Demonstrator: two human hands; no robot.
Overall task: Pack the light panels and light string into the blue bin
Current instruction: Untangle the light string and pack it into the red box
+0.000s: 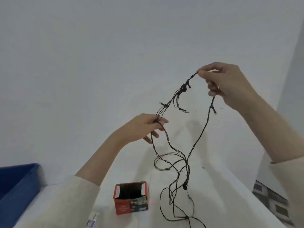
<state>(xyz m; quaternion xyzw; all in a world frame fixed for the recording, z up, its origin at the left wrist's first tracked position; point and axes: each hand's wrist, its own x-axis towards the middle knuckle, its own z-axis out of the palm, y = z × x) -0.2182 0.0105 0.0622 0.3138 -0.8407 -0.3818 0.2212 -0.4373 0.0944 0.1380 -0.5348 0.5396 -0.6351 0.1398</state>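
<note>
A black light string (187, 160) hangs in tangled loops above the white table (222, 186), its lower part trailing down onto the surface. My right hand (230, 86) is raised and pinches one end of the string between thumb and forefinger, with another strand running through its lower fingers. Lower and to the left, my left hand (144, 127) grips a bundle of several strands. The blue bin (18, 186) stands at the table's left edge, only partly in view. No light panels are in sight.
A small red open cardboard box (131, 199) with a dark inside stands on the table below my left hand. A small printed label or card (93, 219) lies near the front edge. A patterned floor shows at the lower right.
</note>
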